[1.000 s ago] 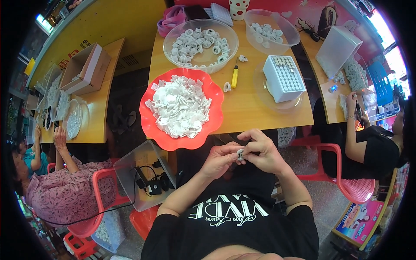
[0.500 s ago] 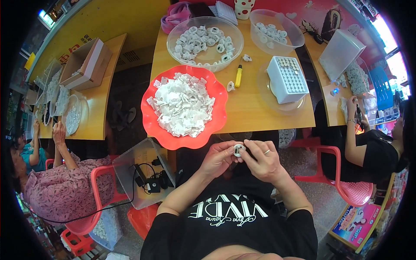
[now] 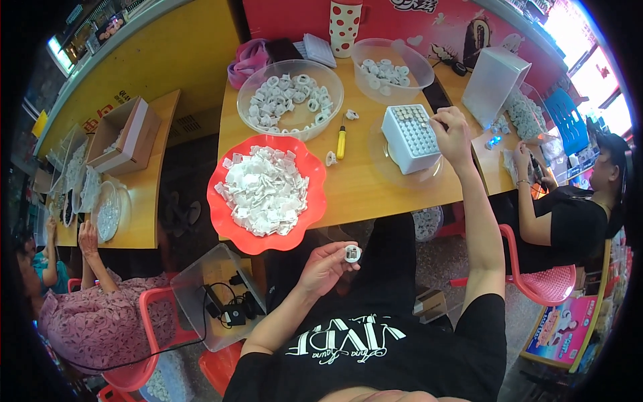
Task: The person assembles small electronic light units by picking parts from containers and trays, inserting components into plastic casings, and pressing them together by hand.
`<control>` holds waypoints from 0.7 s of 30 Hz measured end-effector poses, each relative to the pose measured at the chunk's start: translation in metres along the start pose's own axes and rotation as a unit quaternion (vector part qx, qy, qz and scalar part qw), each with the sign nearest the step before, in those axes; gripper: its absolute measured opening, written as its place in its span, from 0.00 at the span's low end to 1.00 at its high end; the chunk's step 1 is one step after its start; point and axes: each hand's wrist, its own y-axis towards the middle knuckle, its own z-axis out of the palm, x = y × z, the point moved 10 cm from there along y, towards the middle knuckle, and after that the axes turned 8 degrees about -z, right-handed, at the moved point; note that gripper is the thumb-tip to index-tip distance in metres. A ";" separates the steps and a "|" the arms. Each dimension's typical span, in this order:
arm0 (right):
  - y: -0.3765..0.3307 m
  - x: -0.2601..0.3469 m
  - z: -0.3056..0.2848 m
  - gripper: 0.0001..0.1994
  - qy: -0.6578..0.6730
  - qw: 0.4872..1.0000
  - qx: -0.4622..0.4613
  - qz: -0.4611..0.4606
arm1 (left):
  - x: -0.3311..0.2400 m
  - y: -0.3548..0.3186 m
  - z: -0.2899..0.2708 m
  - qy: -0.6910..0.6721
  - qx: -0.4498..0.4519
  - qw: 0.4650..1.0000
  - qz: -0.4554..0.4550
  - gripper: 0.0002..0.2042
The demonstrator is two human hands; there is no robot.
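My left hand [image 3: 320, 269] pinches a small round white plastic housing [image 3: 352, 253] between thumb and fingers, in front of the table. Its open face shows a recess with dark and metallic parts. Stretched out to the right, my right hand [image 3: 453, 137] has its fingertips pressed together at the right edge of a white box [image 3: 414, 161]. Rows of small round silvery cells fill the top of that box, some at its far end more yellowish. Whatever the right fingertips hold, if anything, is too small to make out.
A red scalloped bowl [image 3: 224, 231] heaped with flat white plastic pieces stands near the table's front edge. Behind are two clear bowls of round white housings [image 3: 295, 100], a yellow screwdriver [image 3: 341, 143] and a dotted cup [image 3: 343, 30]. People work at side tables; a clear bin [image 3: 194, 295] holds cables.
My right hand has let go of the round housing and reached forward and right to the white box. My left hand keeps the housing, slightly lower and left. The view has shifted.
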 end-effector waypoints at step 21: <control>-0.119 0.215 -0.005 0.10 0.202 0.962 0.048 -0.175 | -0.008 0.003 0.004 0.009 -0.014 1.000 -0.002 0.15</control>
